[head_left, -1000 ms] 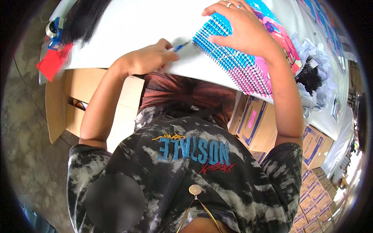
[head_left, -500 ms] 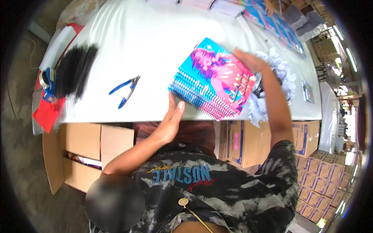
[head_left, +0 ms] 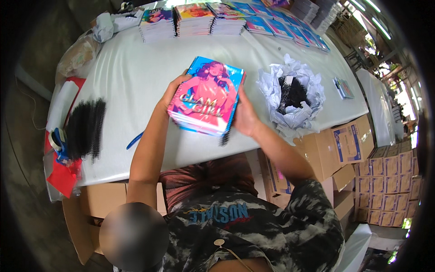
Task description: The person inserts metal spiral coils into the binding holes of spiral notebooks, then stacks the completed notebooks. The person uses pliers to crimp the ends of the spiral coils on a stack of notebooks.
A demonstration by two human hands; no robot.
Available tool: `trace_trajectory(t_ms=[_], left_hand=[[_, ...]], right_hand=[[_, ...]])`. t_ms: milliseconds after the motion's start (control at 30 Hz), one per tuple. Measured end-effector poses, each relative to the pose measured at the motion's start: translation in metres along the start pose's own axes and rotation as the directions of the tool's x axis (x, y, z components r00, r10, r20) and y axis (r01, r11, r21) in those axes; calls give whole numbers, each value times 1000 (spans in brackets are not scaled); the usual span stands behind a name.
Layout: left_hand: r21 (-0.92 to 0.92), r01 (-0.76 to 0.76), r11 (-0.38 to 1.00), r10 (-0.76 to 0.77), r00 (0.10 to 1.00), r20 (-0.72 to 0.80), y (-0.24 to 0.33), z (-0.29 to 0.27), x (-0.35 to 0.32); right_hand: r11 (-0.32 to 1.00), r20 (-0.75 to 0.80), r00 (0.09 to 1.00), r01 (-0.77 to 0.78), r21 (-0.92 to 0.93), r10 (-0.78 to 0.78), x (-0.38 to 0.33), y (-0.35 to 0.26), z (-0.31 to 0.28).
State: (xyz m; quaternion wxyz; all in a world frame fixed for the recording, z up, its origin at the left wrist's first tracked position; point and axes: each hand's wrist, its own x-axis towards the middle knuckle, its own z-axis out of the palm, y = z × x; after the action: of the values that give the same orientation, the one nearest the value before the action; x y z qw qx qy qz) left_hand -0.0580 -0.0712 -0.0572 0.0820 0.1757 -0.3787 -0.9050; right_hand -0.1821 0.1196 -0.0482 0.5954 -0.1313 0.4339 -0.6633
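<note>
Head view: we are holding a stack of spiral notebooks [head_left: 206, 100] just above the white table [head_left: 131, 72], near the middle of the picture. Our left hand [head_left: 173, 90] is grasping the stack at its nine o'clock edge, fingers curled over the top cover. Our right hand [head_left: 244, 115] is grasping the three o'clock edge, palm pressed flat against the black spiral binding that runs down that side. The pink and blue cover is facing up, tilted slightly toward us.

At nine o'clock from the stack, a bundle of black spiral coils [head_left: 85, 128] is lying near the table's edge, with a tape roll [head_left: 56, 140] and red sheets [head_left: 62, 177] just beside it. A blue-handled tool [head_left: 134, 140] is resting between the coils and our left forearm. At three o'clock, a crumpled white paper nest [head_left: 292, 97] is holding more black coils. At twelve o'clock, further notebook piles [head_left: 195, 20] are lining the far edge. Brown cartons [head_left: 344, 145] are stacked at four o'clock, below the table.

To handle the stack well, we judge that both palms should be squeezing evenly, keeping the covers square so no notebook is slipping out at the bottom, and keeping the wire ends clear of our right fingers.
</note>
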Motion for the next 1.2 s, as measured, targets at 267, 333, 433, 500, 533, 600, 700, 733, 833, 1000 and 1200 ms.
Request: trace_trajectory(t_ms=[267,333,433,500,533,600,700,733,833,1000,1200], left_hand=[[17,62,998,-61,996,-60,-4,-1,-9],[40,25,999,-21,996,-83,-4,1,-12],[48,-8,999,15,989,-144,-2,-22,-11],[108,-207,972,230,928,-292,-11,-29,-17],[205,-276,939,341,828,-446,-21,-29,-30],[400,-342,851,524,619,-585,-51,-17,-61],[594,-364,717,692,472,-546,-122,11,-95],[564,-308,766,629,542,-557,-148,29,-101],[479,-354,803,583,632,-511,-165,51,-87],[-14,-443,897,425,869,-255,-115,35,-82],[-14,-126,992,117,956,-269,-44,-21,-78]], right_hand=[[995,48,995,87,57,-90,-14,10,12],[998,71,995,65,15,-66,-14,9,7],[973,-132,983,95,-210,-125,-3,13,-8],[845,-503,773,78,-529,-386,36,27,-38],[867,-414,832,146,-477,-368,47,19,-43],[895,-224,907,262,-361,-356,63,-14,-63],[925,-3,959,274,-262,-285,82,-42,-82],[933,13,980,195,-304,-201,95,-41,-86],[955,126,992,44,-294,-7,98,-47,-78],[993,234,972,48,-103,-23,56,-36,-95],[991,287,951,87,98,-112,-16,24,-79]])
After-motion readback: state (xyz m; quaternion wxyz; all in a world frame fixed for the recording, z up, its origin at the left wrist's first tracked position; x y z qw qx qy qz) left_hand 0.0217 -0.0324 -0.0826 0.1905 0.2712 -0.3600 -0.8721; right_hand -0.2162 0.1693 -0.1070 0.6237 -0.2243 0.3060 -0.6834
